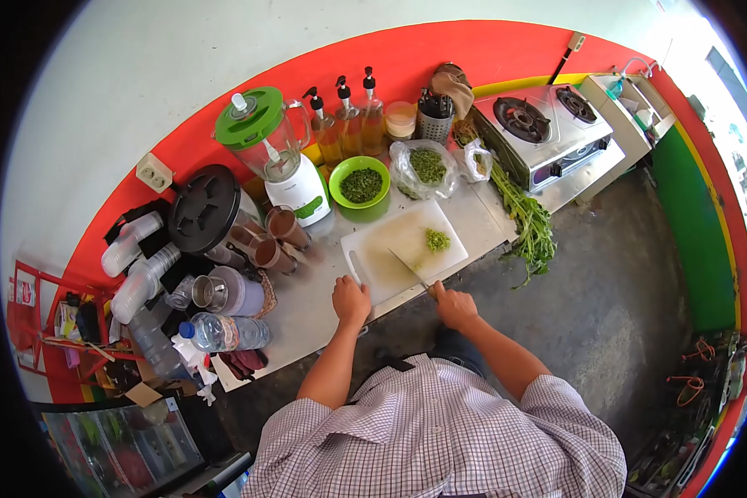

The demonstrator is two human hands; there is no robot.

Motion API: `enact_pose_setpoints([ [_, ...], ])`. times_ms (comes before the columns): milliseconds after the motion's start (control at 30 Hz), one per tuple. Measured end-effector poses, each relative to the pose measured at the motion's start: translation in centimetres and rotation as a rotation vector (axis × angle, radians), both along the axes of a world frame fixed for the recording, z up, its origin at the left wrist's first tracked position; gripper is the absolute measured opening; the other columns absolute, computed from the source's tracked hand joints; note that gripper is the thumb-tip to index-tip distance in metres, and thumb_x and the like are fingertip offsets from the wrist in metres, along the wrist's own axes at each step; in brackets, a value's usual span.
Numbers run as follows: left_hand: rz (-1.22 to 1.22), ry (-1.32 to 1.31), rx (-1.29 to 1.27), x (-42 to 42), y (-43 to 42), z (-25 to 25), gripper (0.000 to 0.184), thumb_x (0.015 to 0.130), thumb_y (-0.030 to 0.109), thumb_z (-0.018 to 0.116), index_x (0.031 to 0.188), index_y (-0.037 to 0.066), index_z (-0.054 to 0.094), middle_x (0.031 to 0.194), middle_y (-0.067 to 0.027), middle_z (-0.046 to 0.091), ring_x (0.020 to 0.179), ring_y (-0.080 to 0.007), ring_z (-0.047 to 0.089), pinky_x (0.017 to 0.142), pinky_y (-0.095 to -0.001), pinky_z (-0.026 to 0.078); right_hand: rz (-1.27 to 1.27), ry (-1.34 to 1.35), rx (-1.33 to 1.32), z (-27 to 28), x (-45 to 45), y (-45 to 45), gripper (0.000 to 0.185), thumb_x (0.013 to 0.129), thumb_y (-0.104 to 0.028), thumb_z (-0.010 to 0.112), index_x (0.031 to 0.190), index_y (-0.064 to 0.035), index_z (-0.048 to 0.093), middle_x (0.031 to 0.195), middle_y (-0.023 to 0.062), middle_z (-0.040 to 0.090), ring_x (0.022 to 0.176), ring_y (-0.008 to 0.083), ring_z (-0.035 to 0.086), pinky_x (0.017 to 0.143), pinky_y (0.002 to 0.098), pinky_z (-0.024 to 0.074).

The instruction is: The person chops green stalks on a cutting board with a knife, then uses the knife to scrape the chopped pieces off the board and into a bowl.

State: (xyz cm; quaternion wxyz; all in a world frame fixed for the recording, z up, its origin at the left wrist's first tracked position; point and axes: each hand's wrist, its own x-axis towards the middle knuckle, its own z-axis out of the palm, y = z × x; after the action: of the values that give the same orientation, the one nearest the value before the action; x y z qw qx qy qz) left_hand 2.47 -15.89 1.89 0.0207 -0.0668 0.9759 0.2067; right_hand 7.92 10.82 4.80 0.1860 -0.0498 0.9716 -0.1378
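My right hand (455, 307) is closed round the handle of a knife (410, 269), whose blade lies slanted over a white cutting board (379, 242). A small heap of chopped green stalks (437, 241) sits on the board's right side, beyond the blade. At the board's front left corner is my left hand (351, 300), its fingers curled in; whether they hold anything is hidden. Behind the board stand a green bowl (363, 207) of chopped dark greens and an opened plastic bag (427, 168) of chopped greens.
A blender (299, 195), pump bottles (349, 124) and a utensil holder (434, 124) line the wall. Leafy stalks (529, 220) hang over the counter edge beside a gas stove (548, 137). Brown-filled glasses (274, 253) and a water bottle (228, 332) stand left.
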Motion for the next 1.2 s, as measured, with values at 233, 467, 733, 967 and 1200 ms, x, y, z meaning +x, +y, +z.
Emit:
enact_pose_setpoints([
  [233, 0.122, -0.072, 0.133, -0.3, 0.1, 0.4, 0.036, 0.088, 0.018, 0.064, 0.11, -0.007, 0.053, 0.106, -0.0281, 0.063, 0.095, -0.0442, 0.069, 0.081, -0.0496, 0.057, -0.096, 0.085, -0.099, 1.5, 0.6, 1.6, 0.044, 0.088, -0.028, 0.065, 0.124, -0.0092, 0.048, 0.09, 0.0217, 0.071, 0.083, 0.0439, 0.069, 0.073, 0.0552, 0.0549],
  [467, 0.346, -0.315, 0.988, 3.4, -1.7, 0.6, 0.035, 0.084, 0.007, 0.061, 0.118, -0.004, 0.058, 0.098, -0.014, 0.068, 0.083, -0.0222, 0.068, 0.071, -0.0342, 0.055, -0.148, 0.065, -0.347, 2.7, 3.7, 0.0, 0.044, 0.089, -0.036, 0.068, 0.123, -0.0106, 0.055, 0.088, 0.024, 0.07, 0.084, 0.0454, 0.068, 0.074, 0.0553, 0.053],
  [733, 0.244, -0.584, 1.477, 4.0, -2.5, 0.7, 0.04, 0.076, -0.001, 0.05, 0.111, -0.004, 0.069, 0.1, -0.0078, 0.07, 0.094, -0.0178, 0.065, 0.084, -0.0305, 0.051, -0.233, 0.108, -0.397, 6.0, 2.2, 2.2, 0.041, 0.089, -0.034, 0.071, 0.119, -0.009, 0.06, 0.089, 0.0212, 0.071, 0.083, 0.0435, 0.068, 0.074, 0.0523, 0.0531],
  [967, 0.288, -0.417, 1.6, 3.6, -0.1, 3.7, 0.047, 0.072, -0.004, 0.048, 0.116, -0.009, 0.064, 0.1, -0.0093, 0.069, 0.087, -0.018, 0.063, 0.083, -0.0292, 0.052, -0.275, 0.105, -0.631, 11.0, -4.0, 7.7, 0.038, 0.087, -0.027, 0.075, 0.115, -0.0041, 0.065, 0.088, 0.0224, 0.071, 0.08, 0.0402, 0.069, 0.072, 0.044, 0.0532],
  [1200, 0.422, -0.262, 1.802, 0.9, 6.0, 7.9, 0.052, 0.075, -0.004, 0.051, 0.126, -0.01, 0.06, 0.116, -0.0167, 0.07, 0.108, -0.0252, 0.068, 0.099, -0.0365, 0.053, -0.046, 0.071, -0.66, 13.7, -13.8, 12.3, 0.037, 0.088, -0.025, 0.073, 0.118, -0.0047, 0.064, 0.088, 0.0211, 0.071, 0.08, 0.0403, 0.069, 0.073, 0.0445, 0.0536],
])
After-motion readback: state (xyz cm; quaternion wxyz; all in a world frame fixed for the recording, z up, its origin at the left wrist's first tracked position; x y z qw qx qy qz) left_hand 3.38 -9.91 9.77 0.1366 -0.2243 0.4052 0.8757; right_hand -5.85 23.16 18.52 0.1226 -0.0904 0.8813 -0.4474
